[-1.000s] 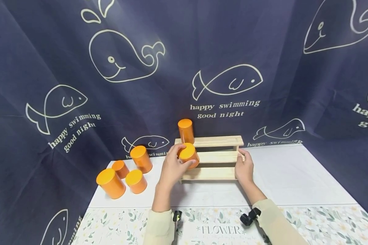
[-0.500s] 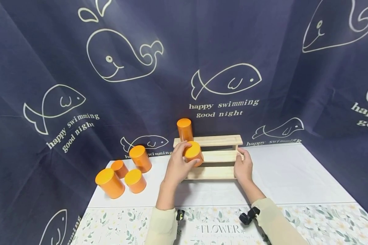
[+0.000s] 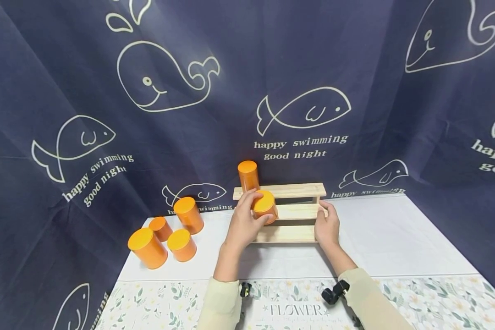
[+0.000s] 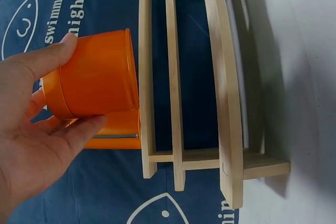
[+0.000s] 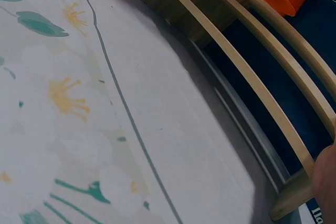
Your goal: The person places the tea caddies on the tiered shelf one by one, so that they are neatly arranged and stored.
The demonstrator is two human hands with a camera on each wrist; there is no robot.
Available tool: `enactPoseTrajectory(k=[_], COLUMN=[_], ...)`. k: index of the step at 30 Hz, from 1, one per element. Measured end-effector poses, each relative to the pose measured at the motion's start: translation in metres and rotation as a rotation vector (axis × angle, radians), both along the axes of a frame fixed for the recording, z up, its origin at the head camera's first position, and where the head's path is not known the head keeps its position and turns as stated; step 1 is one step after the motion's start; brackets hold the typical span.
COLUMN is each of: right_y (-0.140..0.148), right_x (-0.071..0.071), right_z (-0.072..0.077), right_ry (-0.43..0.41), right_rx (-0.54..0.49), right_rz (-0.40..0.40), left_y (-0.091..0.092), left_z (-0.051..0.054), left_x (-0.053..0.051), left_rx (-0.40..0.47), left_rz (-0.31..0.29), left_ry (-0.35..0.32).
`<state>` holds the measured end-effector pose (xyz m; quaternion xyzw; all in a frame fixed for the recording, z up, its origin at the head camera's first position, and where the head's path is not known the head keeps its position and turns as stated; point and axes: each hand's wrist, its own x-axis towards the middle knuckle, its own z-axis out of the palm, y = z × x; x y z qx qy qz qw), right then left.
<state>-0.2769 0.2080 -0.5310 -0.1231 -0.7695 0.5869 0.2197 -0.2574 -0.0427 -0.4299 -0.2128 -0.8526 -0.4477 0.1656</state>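
An orange lidded canister (image 3: 264, 207) is in my left hand (image 3: 243, 223), between the thumb and curled fingers, in front of the upper tiers of a three-tier wooden rack (image 3: 299, 211). In the left wrist view that canister (image 4: 100, 74) is raised beside the rack's top board. A taller orange canister (image 3: 248, 176) stands at the left end of the top tier, partly hidden by my left hand. My right hand (image 3: 327, 225) grips the rack's right end. The right wrist view shows only a sliver of my right hand (image 5: 325, 179) against the rack (image 5: 262, 93).
On the white cloth (image 3: 375, 238) to the left stand more orange canisters: a large one (image 3: 148, 248), a small one (image 3: 161, 228), a tall one (image 3: 189, 215) and a short one (image 3: 182, 245). A dark blue curtain (image 3: 214, 151) hangs directly behind the rack. Floral cloth (image 3: 433, 298) covers the front.
My left hand has moved rightward along the rack with the canister, mostly in the first half second. My right hand stays at the rack's right end.
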Motion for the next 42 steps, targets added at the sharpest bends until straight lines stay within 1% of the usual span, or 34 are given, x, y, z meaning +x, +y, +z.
enactPoseTrajectory(k=[4,9,13,16,20,26,32,38,42], right_y=[0.001,0.001,-0.001,-0.002,-0.002,0.000,0.001,0.000,0.000], right_x=[0.000,-0.001,-0.001,-0.002,-0.002,0.001,0.001,0.000,-0.001], right_z=[0.000,0.000,0.000,0.002,0.003,0.003,0.001,0.000,0.001], right_ry=[0.000,-0.006,-0.009,-0.007,-0.013,-0.034,-0.034,-0.045,-0.034], right_rx=[0.006,0.009,0.004,0.005,0.004,-0.001,0.002,-0.001,-0.006], right_rz=[-0.002,-0.010,-0.007,-0.001,0.001,0.007,0.018,0.008,0.000], left_y=[0.003,0.008,0.009,0.010,0.014,0.018,0.023,0.026,0.028], left_z=[0.000,0.002,0.002,0.004,0.006,0.005,0.005,0.005,0.005], left_x=[-0.002,-0.004,-0.004,-0.006,-0.008,-0.011,-0.016,-0.019,-0.020], left_rx=[0.007,0.013,0.007,-0.006,-0.008,-0.039,-0.025,-0.056,-0.071], left_rz=[-0.005,-0.019,-0.014,0.000,-0.002,-0.014,-0.012,-0.012,-0.005], left_ry=[0.002,-0.019,-0.027,-0.022,-0.004,-0.010,-0.007,-0.011,-0.012])
